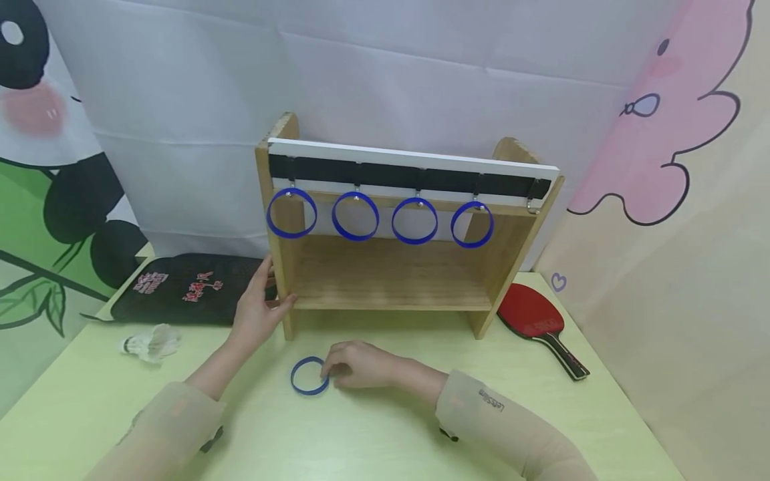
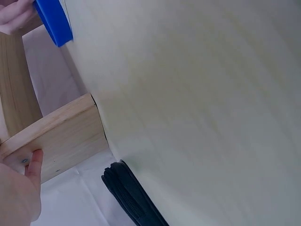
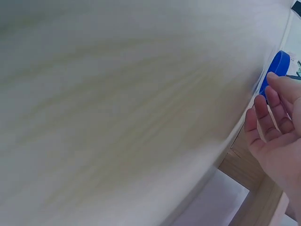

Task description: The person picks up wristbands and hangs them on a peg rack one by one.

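Note:
A small wooden shelf (image 1: 391, 267) stands on the table, with a white and black strip (image 1: 385, 174) of hooks along its top front. Several blue rings (image 1: 355, 237) hang from the hooks; the hook (image 1: 533, 206) at the right end is bare. My left hand (image 1: 259, 310) grips the shelf's left side panel, thumb on the front edge; the left wrist view also shows this panel (image 2: 70, 136). On the table before the shelf lies another blue ring (image 1: 293, 379). My right hand (image 1: 363, 365) pinches its right edge between thumb and fingertips, seen also in the right wrist view.
Left of the shelf lies a black zipped case (image 1: 174, 287) with pink lettering, and a white shuttlecock (image 1: 153, 343) in front of it. At the right a red table tennis bat (image 1: 532, 310) lies close to the shelf. A white cloth (image 1: 385, 73) hangs behind.

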`<state>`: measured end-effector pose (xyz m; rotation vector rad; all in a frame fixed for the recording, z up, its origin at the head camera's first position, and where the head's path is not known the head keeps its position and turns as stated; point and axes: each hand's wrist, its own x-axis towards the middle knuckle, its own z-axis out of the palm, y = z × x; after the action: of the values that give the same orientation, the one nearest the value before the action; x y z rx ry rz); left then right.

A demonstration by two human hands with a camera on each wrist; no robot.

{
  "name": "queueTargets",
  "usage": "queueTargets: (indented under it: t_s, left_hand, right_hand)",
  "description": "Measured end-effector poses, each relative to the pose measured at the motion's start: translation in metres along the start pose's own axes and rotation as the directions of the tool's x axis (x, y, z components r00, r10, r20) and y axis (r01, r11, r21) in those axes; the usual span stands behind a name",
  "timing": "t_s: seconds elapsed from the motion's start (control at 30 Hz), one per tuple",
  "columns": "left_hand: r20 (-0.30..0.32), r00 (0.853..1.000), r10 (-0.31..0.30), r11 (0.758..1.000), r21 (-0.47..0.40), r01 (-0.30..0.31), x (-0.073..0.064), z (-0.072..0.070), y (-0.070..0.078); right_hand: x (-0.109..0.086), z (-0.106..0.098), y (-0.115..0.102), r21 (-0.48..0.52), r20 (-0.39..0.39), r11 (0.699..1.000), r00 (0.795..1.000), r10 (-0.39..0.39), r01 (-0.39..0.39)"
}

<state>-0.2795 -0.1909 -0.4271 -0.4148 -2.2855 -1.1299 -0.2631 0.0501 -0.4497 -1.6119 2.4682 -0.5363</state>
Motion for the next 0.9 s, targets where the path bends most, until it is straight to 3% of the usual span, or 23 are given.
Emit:
queueTargets:
  t_s: [0.33, 0.9]
  left_hand:
    - [-0.001, 1.0, -0.008, 1.0, -0.005, 0.008, 0.0, 0.0, 0.001]
    - [0.005, 1.0, -0.012, 1.0, -0.015, 0.012, 0.0, -0.001, 0.001]
  right_hand:
    - [-0.009, -0.004, -0.005, 0.014, -0.089, 1.0, 0.996, 0.009, -0.008]
    - [-0.032, -0.038, -0.018, 0.121, -0.127, 0.992, 0.991, 0.038, -0.022]
